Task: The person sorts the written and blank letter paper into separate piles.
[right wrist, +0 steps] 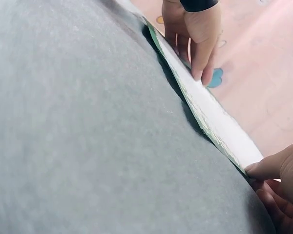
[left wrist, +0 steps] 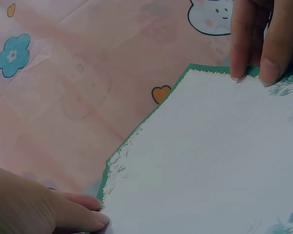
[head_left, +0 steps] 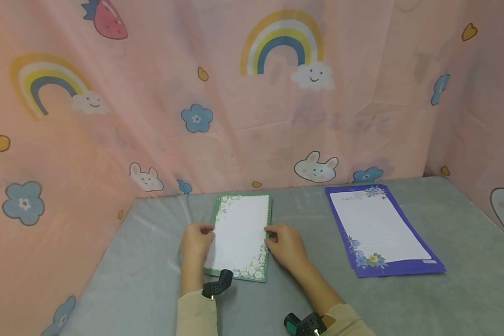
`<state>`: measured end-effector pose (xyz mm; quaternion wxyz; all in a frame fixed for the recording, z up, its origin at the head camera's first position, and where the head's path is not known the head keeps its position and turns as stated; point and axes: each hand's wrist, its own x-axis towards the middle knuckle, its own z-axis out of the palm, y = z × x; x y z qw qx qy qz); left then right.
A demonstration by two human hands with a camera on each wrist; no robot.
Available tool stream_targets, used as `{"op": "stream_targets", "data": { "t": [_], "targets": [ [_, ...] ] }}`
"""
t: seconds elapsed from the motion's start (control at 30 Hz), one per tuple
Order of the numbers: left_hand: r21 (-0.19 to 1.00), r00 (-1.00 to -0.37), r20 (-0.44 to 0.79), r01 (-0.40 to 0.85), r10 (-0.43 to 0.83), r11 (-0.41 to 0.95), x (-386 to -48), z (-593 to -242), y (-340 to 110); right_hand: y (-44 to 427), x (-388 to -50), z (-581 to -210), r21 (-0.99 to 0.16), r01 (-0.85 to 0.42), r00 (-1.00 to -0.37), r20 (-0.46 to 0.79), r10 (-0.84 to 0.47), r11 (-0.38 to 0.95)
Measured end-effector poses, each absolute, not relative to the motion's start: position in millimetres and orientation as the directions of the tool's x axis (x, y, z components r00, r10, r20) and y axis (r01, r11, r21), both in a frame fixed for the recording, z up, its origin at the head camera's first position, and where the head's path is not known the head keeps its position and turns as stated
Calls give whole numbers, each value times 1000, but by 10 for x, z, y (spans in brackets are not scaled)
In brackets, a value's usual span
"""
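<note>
A white sheet of paper [head_left: 240, 233] with a green border and white flowers lies upright before me. At its left edge my left hand [head_left: 196, 243] pinches it between thumb and fingers. Opposite, my right hand [head_left: 287, 246] pinches the right edge. The right wrist view has the right thumb [right wrist: 266, 168] on top, with the other fingers below the edge. There the paper [right wrist: 219, 114] shows a dark shadow along its near side; whether it is one sheet or a stack I cannot tell. The left wrist view shows the sheet's face [left wrist: 195, 146] without writing.
To the right lie purple-bordered sheets [head_left: 378, 228] with blue flowers, slightly fanned, with handwriting near the top. A grey cloth [head_left: 143, 280] covers the table. Pink printed curtain [head_left: 235, 140] stands behind and at both sides. Each wrist wears a black camera [head_left: 218, 284].
</note>
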<state>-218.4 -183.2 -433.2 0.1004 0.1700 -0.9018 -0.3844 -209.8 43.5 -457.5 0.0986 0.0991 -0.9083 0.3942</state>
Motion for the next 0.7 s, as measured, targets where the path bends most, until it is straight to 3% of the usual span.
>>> {"op": "stream_targets", "data": {
  "t": [0.7],
  "targets": [
    [679,-916,29,-275,-399,681,-2173,-4334,-1827,444,-2125,-4665,-719,-265,-945,325,-27,643]
  ]
}}
